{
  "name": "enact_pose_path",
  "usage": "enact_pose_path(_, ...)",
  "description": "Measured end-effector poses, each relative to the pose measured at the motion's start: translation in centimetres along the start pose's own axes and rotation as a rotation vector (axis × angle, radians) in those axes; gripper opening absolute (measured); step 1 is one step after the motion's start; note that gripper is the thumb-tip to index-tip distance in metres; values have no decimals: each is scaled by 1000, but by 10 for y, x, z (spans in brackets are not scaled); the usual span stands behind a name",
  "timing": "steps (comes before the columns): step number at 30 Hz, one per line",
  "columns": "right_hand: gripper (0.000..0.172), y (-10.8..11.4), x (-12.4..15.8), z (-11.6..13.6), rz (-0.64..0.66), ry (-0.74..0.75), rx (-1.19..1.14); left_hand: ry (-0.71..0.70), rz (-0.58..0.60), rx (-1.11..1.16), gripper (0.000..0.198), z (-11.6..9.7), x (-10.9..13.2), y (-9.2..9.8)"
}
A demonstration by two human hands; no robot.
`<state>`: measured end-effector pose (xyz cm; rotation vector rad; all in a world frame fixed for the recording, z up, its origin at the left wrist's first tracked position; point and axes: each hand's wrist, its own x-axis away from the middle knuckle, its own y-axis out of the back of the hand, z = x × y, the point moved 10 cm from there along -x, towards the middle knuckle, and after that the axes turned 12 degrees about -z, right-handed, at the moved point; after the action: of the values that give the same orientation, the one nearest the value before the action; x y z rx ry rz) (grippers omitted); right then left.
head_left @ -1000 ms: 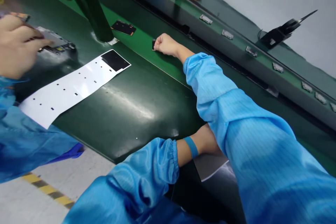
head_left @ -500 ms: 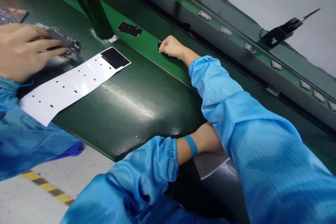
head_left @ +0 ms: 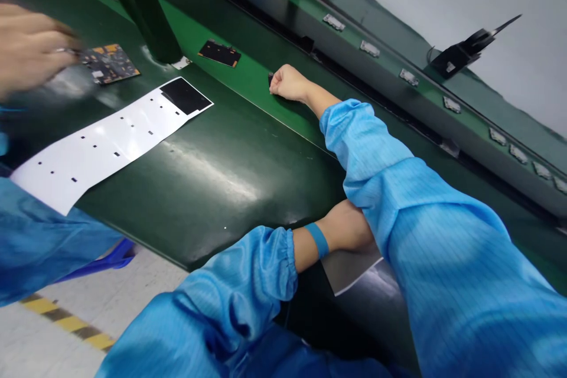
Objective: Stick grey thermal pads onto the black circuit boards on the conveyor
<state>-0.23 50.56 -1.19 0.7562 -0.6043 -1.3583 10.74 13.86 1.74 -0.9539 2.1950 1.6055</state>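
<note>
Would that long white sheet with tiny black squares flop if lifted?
Probably floppy and light: the long white sheet looks paper-thin, lying flat on the glossy dark green mat. It might slide easily on that shine.

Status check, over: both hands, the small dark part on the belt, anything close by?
Right hand fisted against small dark part. Left hand hidden under right sleeve. Co-worker's hand beside circuit board, far left, well apart.
</note>
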Motion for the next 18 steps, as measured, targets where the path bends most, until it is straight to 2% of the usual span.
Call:
enact_pose_path(2, 29, 2, 3, -3, 10, -11, -20, -45, -46, 50, 27, -3, 2, -6)
enact_pose_path(8, 23, 2, 9, -18, 94, -59, -83, -38, -154, 107, 34, 2, 9, -26)
enact_pose_path(12, 19, 2, 10, -25, 106, -34, -83, -31, -187, 91, 32, 3, 9, -21)
enact_pose_path(18, 22, 9, 19, -28, 45, 12, 30, 18, -137, 101, 32, 5, 4, -12)
